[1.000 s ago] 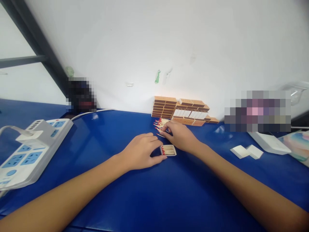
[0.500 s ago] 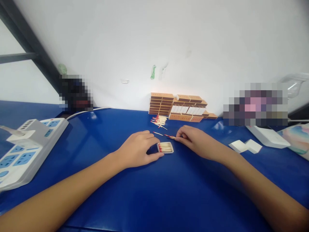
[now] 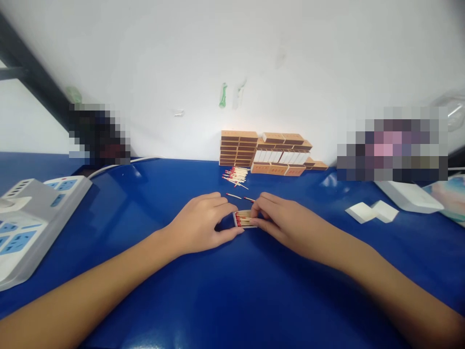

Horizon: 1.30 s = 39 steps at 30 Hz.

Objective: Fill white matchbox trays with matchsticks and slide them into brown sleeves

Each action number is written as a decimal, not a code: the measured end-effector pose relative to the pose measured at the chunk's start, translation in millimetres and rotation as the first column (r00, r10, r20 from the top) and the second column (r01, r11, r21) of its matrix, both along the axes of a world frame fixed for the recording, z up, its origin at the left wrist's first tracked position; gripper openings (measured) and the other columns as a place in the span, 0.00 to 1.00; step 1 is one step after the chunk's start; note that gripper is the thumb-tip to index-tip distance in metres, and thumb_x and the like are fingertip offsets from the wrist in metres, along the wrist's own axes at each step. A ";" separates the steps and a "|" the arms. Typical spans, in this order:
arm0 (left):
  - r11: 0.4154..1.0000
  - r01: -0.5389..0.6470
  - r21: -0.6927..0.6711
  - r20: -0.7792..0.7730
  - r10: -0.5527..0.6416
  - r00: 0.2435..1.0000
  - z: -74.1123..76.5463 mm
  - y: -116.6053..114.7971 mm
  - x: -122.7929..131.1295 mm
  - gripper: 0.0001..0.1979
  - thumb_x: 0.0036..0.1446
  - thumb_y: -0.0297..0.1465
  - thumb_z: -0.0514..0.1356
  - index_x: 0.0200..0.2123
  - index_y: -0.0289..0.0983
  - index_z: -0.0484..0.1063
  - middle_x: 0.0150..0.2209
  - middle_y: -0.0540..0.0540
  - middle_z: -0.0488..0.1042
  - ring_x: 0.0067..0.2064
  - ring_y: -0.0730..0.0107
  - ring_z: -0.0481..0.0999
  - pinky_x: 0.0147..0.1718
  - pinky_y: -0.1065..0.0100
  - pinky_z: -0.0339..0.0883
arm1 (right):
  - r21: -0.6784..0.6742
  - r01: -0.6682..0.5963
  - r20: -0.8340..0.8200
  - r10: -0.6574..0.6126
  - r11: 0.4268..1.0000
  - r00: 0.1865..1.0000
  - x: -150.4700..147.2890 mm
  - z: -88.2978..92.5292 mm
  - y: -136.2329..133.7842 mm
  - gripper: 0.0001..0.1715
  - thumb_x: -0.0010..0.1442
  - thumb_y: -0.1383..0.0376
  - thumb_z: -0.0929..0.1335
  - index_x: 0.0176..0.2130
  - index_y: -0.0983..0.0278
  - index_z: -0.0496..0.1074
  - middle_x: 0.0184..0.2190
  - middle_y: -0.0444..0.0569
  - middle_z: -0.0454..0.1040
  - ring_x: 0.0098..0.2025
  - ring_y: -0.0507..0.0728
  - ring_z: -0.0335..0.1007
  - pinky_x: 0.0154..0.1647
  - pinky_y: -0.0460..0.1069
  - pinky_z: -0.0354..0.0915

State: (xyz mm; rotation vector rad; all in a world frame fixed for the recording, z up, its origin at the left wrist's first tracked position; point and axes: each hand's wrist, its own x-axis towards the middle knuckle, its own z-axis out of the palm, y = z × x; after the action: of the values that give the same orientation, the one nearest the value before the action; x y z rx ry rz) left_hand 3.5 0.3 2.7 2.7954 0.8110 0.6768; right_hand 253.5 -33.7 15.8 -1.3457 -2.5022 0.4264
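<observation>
A small white matchbox tray (image 3: 235,219) lies on the blue tabletop with red-headed matches (image 3: 242,219) in it. My left hand (image 3: 203,220) rests at its left end, thumb and index finger curved around the corners and holding it. Over the right end of the tray, my right hand (image 3: 278,215) pinches a match by its pale stick, partly hidden by the fingers. Just beyond the tray lie a loose match (image 3: 233,196) and another match (image 3: 249,199), which my right hand partly covers. A pile of matches (image 3: 236,175) sits farther back.
Stacked matchboxes (image 3: 238,149) stand against the white wall, with more matchboxes (image 3: 278,168) to their right. At the left is a power strip (image 3: 54,213) with a plugged-in adapter. Two small white pieces (image 3: 372,212) and a white box (image 3: 409,196) lie at the right.
My right hand has moved left and toward me, from the loose matches to over the tray. My left hand stays at the tray. The view has shifted slightly.
</observation>
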 end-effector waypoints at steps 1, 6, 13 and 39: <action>1.000 0.000 -0.002 -0.003 0.000 1.000 0.3 -0.2 0.2 0.14 0.66 0.42 0.63 0.43 0.36 0.78 0.31 0.48 0.74 0.34 0.67 0.71 0.35 0.65 0.66 | -0.004 -0.003 -0.003 0.003 1.000 1.000 -0.1 0.1 0.1 0.07 0.73 0.61 0.64 0.42 0.60 0.71 0.41 0.51 0.75 0.36 0.57 0.73 0.36 0.52 0.66; 1.000 0.000 -0.007 -0.016 0.000 1.000 -0.1 0.0 0.3 0.15 0.67 0.43 0.62 0.44 0.37 0.78 0.30 0.49 0.74 0.34 0.67 0.71 0.36 0.64 0.66 | -0.011 -0.020 -0.055 0.019 1.000 0.998 0.2 2.0 1.6 0.07 0.72 0.64 0.65 0.40 0.60 0.71 0.38 0.48 0.74 0.35 0.55 0.71 0.34 0.50 0.64; 1.000 0.014 -0.004 -0.009 -0.014 1.000 -0.4 -0.1 -0.2 0.14 0.67 0.41 0.63 0.43 0.36 0.78 0.31 0.49 0.74 0.34 0.67 0.71 0.35 0.65 0.65 | 0.048 0.011 -0.138 -0.005 0.999 0.990 -7.2 -4.2 2.3 0.05 0.71 0.65 0.67 0.40 0.60 0.72 0.35 0.47 0.72 0.34 0.54 0.69 0.33 0.49 0.62; 1.000 0.001 -0.001 0.008 -0.001 1.000 -0.9 -0.2 0.7 0.14 0.66 0.42 0.64 0.42 0.36 0.78 0.30 0.49 0.74 0.33 0.67 0.71 0.35 0.65 0.66 | 0.042 -0.006 -0.160 0.013 0.999 0.987 -7.4 -2.5 0.7 0.07 0.72 0.63 0.66 0.41 0.60 0.74 0.34 0.46 0.72 0.32 0.54 0.67 0.33 0.49 0.62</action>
State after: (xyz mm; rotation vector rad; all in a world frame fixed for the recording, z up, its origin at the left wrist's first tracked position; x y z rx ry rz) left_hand 4.2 0.1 1.8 2.7906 0.8075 0.6869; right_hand 246.2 -33.1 13.3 -1.2324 -2.3739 0.4626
